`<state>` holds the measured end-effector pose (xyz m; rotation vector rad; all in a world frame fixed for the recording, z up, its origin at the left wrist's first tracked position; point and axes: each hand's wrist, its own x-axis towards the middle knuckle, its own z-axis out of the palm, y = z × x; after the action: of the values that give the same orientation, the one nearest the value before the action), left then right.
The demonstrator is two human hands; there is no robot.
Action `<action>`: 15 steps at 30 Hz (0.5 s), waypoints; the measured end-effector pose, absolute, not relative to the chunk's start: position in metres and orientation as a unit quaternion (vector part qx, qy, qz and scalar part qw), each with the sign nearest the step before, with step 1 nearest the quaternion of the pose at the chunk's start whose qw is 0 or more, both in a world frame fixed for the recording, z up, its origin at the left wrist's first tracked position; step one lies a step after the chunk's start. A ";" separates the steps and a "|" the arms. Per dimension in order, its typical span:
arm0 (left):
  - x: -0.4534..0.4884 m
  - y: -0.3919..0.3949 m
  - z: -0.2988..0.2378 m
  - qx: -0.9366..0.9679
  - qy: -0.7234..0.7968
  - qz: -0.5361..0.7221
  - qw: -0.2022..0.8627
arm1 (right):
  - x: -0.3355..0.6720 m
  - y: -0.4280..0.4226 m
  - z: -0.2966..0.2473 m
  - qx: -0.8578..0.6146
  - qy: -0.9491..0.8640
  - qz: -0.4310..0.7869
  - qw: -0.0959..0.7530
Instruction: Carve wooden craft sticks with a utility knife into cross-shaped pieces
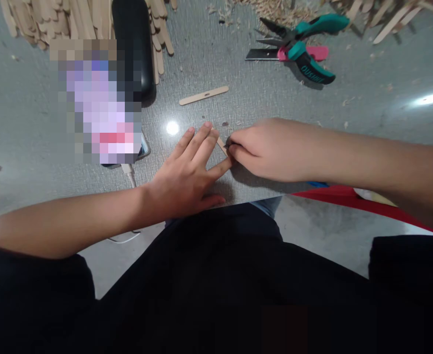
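Observation:
My left hand (188,172) lies flat on the grey table (35,128), fingers spread, pressing down a small wooden stick (221,144) whose end shows between the fingers. My right hand (260,147) is closed in a pinch against that stick's tip, gripping a small dark tool that I cannot make out. The two hands touch at the stick, near the table's front edge.
A loose wooden stick (204,95) lies behind the hands. Teal-handled pliers (304,42) and a pink-handled blade lie at the back right amid wood shavings. Piles of sticks (54,19) and a black case (133,44) sit back left. A phone with a cable (129,172) lies left.

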<state>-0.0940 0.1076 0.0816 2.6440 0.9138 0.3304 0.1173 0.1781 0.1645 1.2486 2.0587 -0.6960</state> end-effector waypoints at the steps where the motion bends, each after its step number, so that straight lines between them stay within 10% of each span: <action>1: -0.094 0.108 0.082 0.926 0.319 0.116 0.163 | 0.116 0.177 0.166 0.467 0.784 -0.255 0.320; 15: -0.095 0.108 0.084 0.931 0.315 0.120 0.140 | 0.109 0.174 0.167 0.461 0.780 -0.164 0.391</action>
<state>-0.0946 0.1081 0.0842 2.6898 0.9116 0.3479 0.1089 0.1737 0.1672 1.1712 1.9810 -0.4161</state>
